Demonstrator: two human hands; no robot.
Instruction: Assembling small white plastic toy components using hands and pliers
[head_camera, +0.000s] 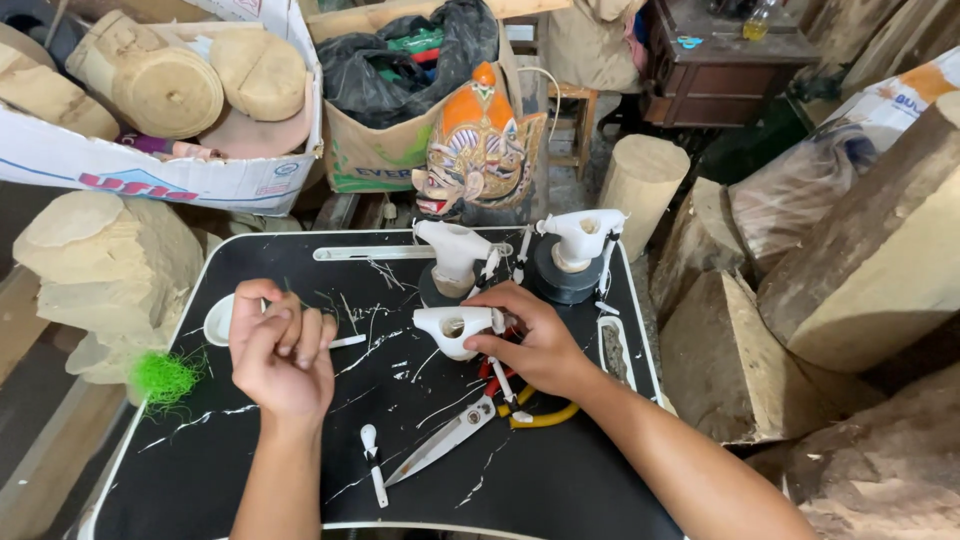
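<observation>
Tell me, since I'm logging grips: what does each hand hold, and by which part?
The right hand grips a white carved piece by its right end. The left hand is curled shut; whether it holds anything cannot be told.

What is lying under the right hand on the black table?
Under the right hand lie pliers with yellow and red handles and a white stick. The hand covers their upper ends. Scissors lie beside them.
</observation>
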